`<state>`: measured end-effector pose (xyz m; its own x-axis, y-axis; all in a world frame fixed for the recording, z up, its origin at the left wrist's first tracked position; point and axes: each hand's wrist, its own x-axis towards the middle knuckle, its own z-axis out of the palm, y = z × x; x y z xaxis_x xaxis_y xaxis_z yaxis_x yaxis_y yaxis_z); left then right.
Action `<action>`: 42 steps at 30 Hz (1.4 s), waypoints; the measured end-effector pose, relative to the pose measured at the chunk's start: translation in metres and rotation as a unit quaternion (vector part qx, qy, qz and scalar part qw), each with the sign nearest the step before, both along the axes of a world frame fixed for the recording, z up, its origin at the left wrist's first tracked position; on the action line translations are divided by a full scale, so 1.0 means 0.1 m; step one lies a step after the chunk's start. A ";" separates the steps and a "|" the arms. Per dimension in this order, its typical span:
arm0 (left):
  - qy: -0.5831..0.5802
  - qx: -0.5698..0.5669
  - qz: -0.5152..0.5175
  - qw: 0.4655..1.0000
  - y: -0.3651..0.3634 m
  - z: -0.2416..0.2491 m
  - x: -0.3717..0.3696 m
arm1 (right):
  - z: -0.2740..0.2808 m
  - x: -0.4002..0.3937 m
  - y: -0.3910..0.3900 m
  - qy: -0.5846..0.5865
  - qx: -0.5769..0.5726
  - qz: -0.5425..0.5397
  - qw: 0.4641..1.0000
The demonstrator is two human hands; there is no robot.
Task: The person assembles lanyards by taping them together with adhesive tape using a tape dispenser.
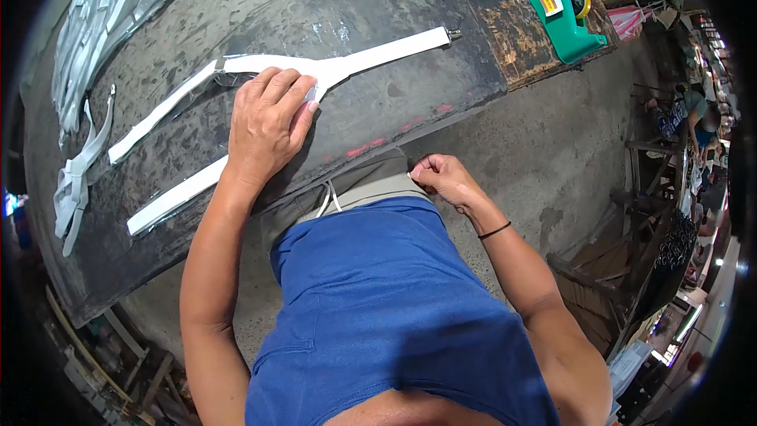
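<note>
A white strap piece (394, 50) lies on the dark table (426, 87), forking near its middle, with a metal clip at its right end. My left hand (272, 118) rests on the fork, fingers curled over the strap and some clear plastic; its grip closes on it. One white branch (177, 196) runs down to the lower left and passes beneath my left hand; another (162, 114) reaches the left. My right hand (443, 181) is at the waist of my shorts beside the table edge, thumb and fingers pinched together; what they hold is too small to make out.
A green tape dispenser (561, 12) stands at the table's right end. Bundled white straps (102, 24) lie at the upper left, a smaller knotted bunch (75, 181) below them. Wooden racks and a seated person (690, 114) are at the far right.
</note>
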<state>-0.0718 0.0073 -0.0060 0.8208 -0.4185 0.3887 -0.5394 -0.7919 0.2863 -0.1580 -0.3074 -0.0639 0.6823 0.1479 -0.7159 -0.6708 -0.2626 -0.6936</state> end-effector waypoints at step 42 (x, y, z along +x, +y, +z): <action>0.016 -0.047 0.010 0.999 0.03 0.00 0.00 | 1.13 2.48 1.45 -0.227 -0.095 0.639 0.728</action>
<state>-0.0719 0.0102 -0.0055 0.8415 -0.3646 0.3988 -0.5127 -0.7716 0.3764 0.0897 -0.1628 0.0488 0.2475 0.7979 -0.5496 0.4943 -0.5919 -0.6367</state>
